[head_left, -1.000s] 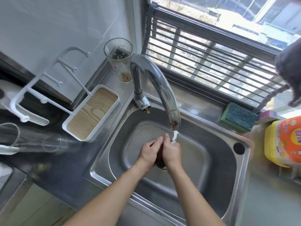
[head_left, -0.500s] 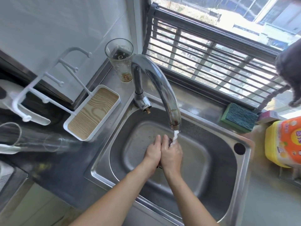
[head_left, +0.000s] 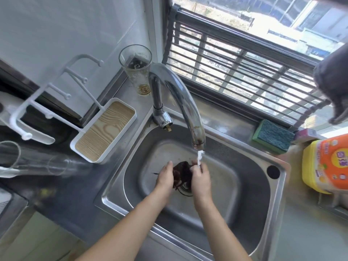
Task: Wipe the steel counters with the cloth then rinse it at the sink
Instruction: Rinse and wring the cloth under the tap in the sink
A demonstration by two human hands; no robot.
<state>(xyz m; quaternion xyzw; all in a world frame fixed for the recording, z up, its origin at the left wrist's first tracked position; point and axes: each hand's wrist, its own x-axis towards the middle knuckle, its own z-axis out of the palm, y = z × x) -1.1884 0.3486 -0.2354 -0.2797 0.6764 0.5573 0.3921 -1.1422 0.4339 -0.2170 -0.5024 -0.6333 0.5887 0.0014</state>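
Dark cloth (head_left: 180,173) bunched between left hand (head_left: 165,175) and right hand (head_left: 201,178), both clasping it under the tap (head_left: 180,102) stream, mid-sink (head_left: 244,213).

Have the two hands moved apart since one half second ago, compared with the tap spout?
Yes. The left hand has shifted leftward from the tap spout, opening a gap that shows the dark cloth; the right hand stays under the stream.
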